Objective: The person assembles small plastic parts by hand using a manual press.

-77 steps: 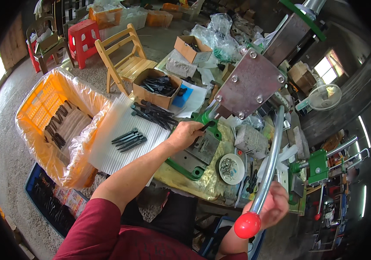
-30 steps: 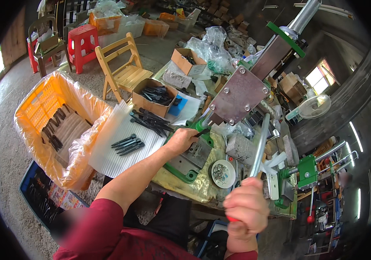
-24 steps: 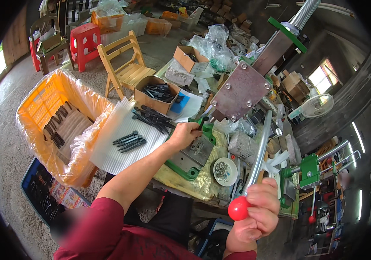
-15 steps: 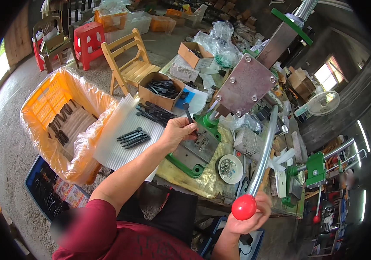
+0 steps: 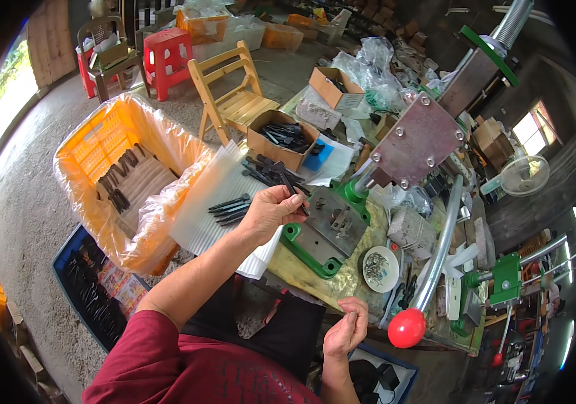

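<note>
My left hand point(image 5: 273, 214) pinches a slim black rod-like part point(image 5: 293, 192) with thumb and fingers, held tilted just left of the press bed point(image 5: 332, 222). That bed is a grey plate with small metal fixtures on a green base point(image 5: 329, 268). My right hand point(image 5: 346, 328) is off the lever, near the table's front edge, its fingers curled in with nothing visible in them. Right of it stands the press's steel lever point(image 5: 441, 259) with a red ball knob point(image 5: 407, 328). Several black parts point(image 5: 231, 209) lie on white foam sheeting point(image 5: 197, 219), partly behind my left hand.
An orange crate point(image 5: 93, 151) lined with plastic holds more black parts at left. Beyond the foam stands a carton point(image 5: 276, 151) of black parts. A white bowl point(image 5: 380, 269) of small metal pieces sits right of the press. A blue tray point(image 5: 73, 259) lies on the floor.
My right hand has let go of the red knob and moved left. The left hand has drawn the black part back from the press fixture. The view has shifted.
</note>
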`<state>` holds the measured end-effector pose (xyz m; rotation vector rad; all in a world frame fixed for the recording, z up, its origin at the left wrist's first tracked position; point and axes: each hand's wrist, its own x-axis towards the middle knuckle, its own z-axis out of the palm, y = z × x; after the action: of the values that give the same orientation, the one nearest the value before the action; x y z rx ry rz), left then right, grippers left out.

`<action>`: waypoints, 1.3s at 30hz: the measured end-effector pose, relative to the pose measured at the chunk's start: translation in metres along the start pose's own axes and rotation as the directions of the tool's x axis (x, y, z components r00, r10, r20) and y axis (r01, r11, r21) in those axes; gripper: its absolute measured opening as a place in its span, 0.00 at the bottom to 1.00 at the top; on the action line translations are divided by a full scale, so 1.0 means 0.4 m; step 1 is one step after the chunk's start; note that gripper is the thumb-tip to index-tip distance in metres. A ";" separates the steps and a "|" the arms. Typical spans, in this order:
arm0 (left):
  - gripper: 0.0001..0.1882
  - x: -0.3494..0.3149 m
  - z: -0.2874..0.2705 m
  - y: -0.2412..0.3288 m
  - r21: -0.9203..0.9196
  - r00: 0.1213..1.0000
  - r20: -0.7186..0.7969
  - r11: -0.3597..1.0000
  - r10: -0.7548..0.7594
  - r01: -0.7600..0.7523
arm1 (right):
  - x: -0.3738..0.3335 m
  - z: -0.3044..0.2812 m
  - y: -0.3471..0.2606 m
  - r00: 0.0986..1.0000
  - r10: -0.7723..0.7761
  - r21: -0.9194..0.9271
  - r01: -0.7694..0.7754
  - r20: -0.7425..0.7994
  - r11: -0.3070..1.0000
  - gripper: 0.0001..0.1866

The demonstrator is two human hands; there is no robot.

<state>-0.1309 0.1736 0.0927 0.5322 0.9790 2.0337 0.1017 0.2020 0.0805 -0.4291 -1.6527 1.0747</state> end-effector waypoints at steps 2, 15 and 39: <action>0.06 -0.005 -0.029 0.017 0.021 0.998 0.031 0.999 0.047 -0.048 | -0.005 0.001 0.001 1.000 0.002 -0.023 -0.002 0.026 1.000 0.10; 0.10 -0.023 -0.291 0.113 0.984 0.984 0.010 -0.179 0.176 0.022 | -0.021 -0.005 0.015 0.994 0.071 -0.093 -0.063 0.085 0.994 0.11; 0.11 0.173 -0.311 0.022 0.963 0.962 0.136 -0.260 0.239 -0.072 | -0.026 0.026 0.055 0.983 0.124 -0.143 -0.104 0.138 0.984 0.08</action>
<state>-0.2569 0.1696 0.0255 1.4482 2.7792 0.7972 0.0911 0.2017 0.0563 -0.5507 -1.8570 1.1038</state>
